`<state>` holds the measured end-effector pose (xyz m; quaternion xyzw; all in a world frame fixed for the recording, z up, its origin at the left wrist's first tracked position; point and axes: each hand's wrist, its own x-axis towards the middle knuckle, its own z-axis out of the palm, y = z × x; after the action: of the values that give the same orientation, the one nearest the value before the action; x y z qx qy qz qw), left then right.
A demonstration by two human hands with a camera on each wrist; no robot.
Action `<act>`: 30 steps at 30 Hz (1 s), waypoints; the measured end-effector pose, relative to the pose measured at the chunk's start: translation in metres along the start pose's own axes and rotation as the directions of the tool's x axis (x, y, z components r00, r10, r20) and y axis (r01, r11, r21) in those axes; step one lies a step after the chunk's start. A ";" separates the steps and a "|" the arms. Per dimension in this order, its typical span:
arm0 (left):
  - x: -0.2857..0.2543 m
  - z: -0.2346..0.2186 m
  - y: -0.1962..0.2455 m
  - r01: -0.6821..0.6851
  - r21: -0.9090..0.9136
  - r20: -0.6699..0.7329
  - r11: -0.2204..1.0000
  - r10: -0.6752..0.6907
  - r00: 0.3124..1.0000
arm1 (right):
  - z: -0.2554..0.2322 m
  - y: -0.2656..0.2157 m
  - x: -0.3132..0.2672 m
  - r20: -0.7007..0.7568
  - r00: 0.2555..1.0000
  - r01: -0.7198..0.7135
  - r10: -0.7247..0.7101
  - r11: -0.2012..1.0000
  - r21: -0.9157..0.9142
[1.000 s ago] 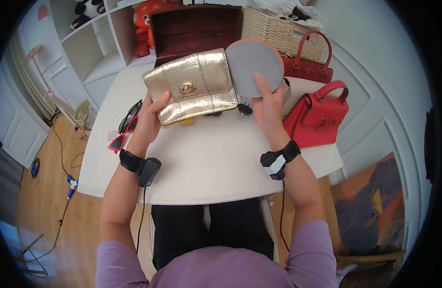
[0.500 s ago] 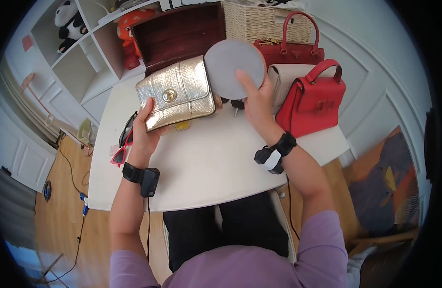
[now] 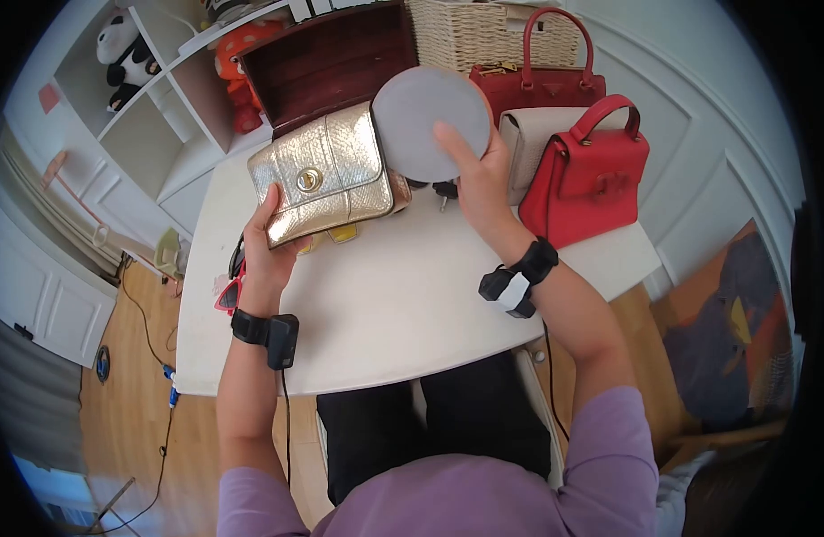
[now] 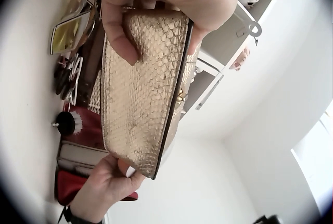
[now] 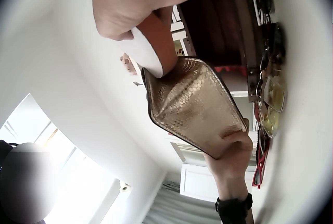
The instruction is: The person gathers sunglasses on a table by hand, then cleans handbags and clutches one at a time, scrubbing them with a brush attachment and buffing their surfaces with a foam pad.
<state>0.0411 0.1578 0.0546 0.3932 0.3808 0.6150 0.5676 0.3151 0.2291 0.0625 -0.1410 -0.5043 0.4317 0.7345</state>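
My left hand (image 3: 273,246) grips a gold snakeskin-textured clutch bag (image 3: 340,157) at its lower left, thumb on the front near the round turn-lock. The flap hangs down over the front. In the right wrist view the clutch (image 5: 195,104) shows its textured end panel. With my right hand (image 3: 485,192) I pinch a round flat disc (image 3: 421,112), thumb on its grey face, fingers hidden behind. Its orange-brown side (image 5: 160,39) shows in the right wrist view. The disc is held right at the clutch's right end, overlapping it in the head view. Both are held above the table.
An open dark wooden chest (image 3: 340,58) and a wicker basket (image 3: 452,40) stand behind. On the right are two red handbags, one in front (image 3: 591,188), and a beige bag (image 3: 524,148). Yellow-lensed glasses (image 4: 73,34) and red sunglasses (image 3: 228,295) lie on the white table (image 3: 385,304).
The head view has shifted. The clutch has turned slightly, so its right end panel now shows. Both hands keep their hold, and the disc stays beside the clutch.
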 end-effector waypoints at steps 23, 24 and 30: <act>-0.008 0.025 -0.007 0.148 -0.348 0.098 0.926 -0.120 0.988 | 0.004 -0.011 -0.014 0.241 0.931 0.347 -0.273 0.866 -0.361; -0.008 0.027 -0.007 0.152 -0.348 0.159 0.925 -0.101 0.982 | 0.005 -0.010 -0.015 0.245 0.930 0.348 -0.272 0.865 -0.361; -0.006 0.028 -0.013 0.074 -0.368 0.129 0.927 -0.028 0.991 | 0.020 -0.011 -0.034 0.673 0.674 0.634 -0.306 0.707 -0.313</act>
<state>0.0720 0.1530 0.0531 0.3054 0.2323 0.6358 0.6698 0.2990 0.1914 0.0578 -0.0573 -0.8171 0.0844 0.5674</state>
